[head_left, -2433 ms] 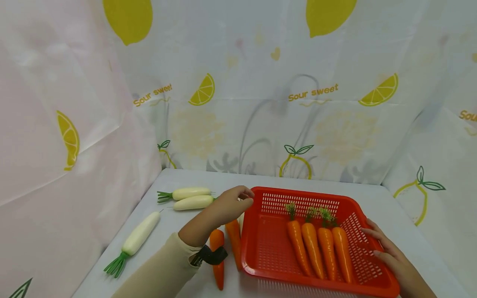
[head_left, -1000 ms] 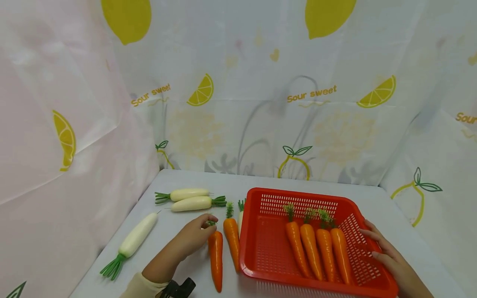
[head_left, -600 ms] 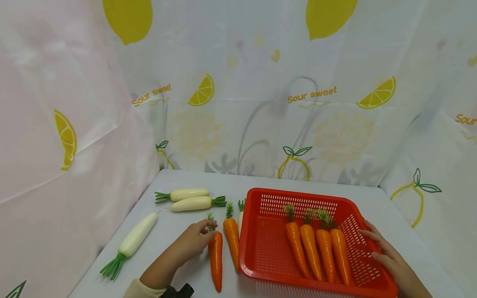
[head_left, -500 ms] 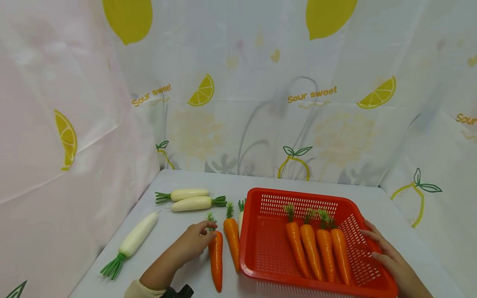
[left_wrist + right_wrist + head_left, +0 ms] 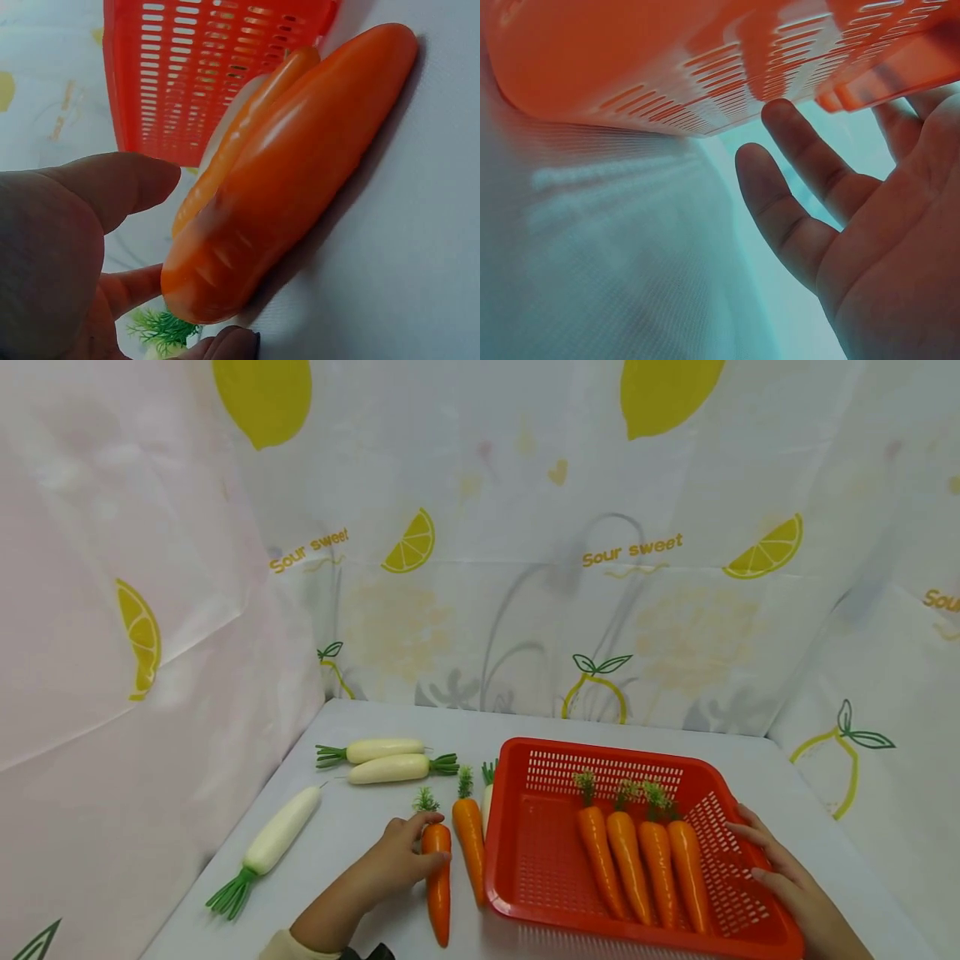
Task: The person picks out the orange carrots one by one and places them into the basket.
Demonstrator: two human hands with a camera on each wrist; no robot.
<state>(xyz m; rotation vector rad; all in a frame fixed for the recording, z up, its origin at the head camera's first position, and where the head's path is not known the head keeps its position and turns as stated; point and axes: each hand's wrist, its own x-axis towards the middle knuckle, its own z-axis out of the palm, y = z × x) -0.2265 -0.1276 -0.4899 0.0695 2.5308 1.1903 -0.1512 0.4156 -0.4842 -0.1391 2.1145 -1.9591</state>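
On the white table lies an orange carrot (image 5: 438, 893) with a feathery green top. My left hand (image 5: 397, 853) is at its thick end, thumb across the upper side and fingers about the top. In the left wrist view a gap shows between the thumb (image 5: 142, 184) and this carrot (image 5: 277, 180); some fingertips are hidden behind it. A second carrot (image 5: 468, 839) lies just to the right, beside the red basket (image 5: 536, 827). My right hand (image 5: 787, 881) rests on the basket's right rim, its fingers loosely extended in the right wrist view.
Several carrots (image 5: 628, 860) lie side by side in the basket's right half. One white radish (image 5: 281, 831) lies at the left, and two more radishes (image 5: 386, 768) lie at the back left. Another radish (image 5: 487, 797) is partly hidden by the basket. Lemon-print cloth (image 5: 487, 610) surrounds the table.
My left hand has come back from the basket's left edge to the nearer carrot, and its thumb now lies across it. The right hand stays at the basket rim.
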